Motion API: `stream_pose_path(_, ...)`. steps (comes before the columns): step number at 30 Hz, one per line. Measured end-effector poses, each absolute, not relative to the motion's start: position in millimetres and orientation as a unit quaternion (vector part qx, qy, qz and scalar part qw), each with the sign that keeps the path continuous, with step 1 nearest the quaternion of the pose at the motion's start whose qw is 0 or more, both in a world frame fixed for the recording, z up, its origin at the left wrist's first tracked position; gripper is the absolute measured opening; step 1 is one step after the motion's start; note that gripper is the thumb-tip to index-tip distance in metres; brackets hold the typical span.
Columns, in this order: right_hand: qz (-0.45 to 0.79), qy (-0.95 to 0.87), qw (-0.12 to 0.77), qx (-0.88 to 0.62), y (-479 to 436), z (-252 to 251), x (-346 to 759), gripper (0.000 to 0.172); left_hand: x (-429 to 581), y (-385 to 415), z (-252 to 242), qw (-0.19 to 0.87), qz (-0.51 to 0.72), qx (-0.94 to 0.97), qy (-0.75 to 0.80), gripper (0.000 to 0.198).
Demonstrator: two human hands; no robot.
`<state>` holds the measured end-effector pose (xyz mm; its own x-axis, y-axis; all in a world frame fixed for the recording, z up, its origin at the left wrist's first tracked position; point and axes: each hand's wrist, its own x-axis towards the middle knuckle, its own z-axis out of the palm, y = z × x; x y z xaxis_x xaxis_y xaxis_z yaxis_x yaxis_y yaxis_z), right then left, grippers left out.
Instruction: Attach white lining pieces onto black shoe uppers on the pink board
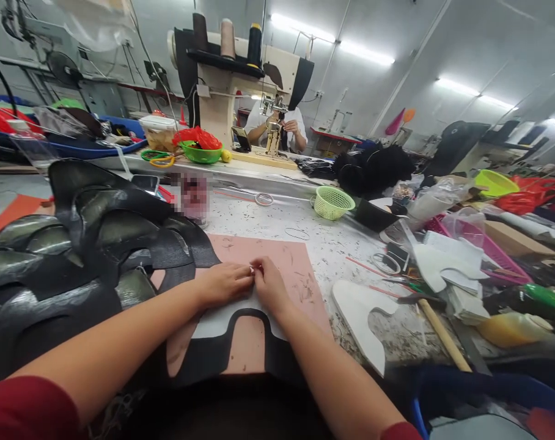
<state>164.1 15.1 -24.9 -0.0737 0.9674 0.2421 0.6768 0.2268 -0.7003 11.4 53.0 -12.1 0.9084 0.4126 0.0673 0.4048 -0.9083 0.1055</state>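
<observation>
A U-shaped black shoe-upper piece with a pale backing (209, 324) lies on a pink board (289, 256), its curved cut-out facing me. My left hand (227, 282) rests on its far part, fingers bent and pressed together at the edge. Beside it, my right hand (269, 284) pinches the same edge, thumb and index finger close to the left fingertips. What lies exactly between the fingertips is hidden. To the left, a heap of similar glossy black shoe-upper pieces (94, 244) overlaps the board's side.
A white curved template (364, 318) and a hammer (445, 335) lie at right. Farther back stand a green basket (334, 203), a green bowl (202, 153) and a sewing machine (217, 98). Another person (296, 125) sits behind the machine. A blue tub (483, 385) is at lower right.
</observation>
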Motion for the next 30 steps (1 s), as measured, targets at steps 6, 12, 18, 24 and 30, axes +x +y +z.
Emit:
stream_pose_path(6, 0.187, -0.775, 0.287, -0.531, 8.2, -31.4, 157.4, 0.029, -32.4, 7.6, -4.1, 0.094, 0.005, 0.977, 0.19, 0.051)
stream_pose_path(12, 0.143, -0.826, 0.125, -0.531, -8.9, -23.6, 159.0, 0.06, -76.5, -76.7, 1.6, 0.148, -0.063, 0.944, 0.289, 0.081)
stream_pose_path(18, 0.143, -0.813, 0.059, -0.561, -18.5, -12.6, 147.7, 0.101, -77.5, -115.8, -16.6, 0.098, -0.062, 0.926, 0.359, 0.069)
stream_pose_path(24, 0.218, -0.827, 0.155, -0.494, -45.7, -2.1, 107.9, 0.014, -80.8, -120.8, -35.1, 0.098, -0.036, 0.927, 0.359, 0.074)
stream_pose_path(30, 0.263, -0.799, 0.124, -0.526, -55.2, 1.1, 95.4, 0.009, -81.5, -125.0, -44.6, 0.06, -0.005, 0.934, 0.353, 0.069)
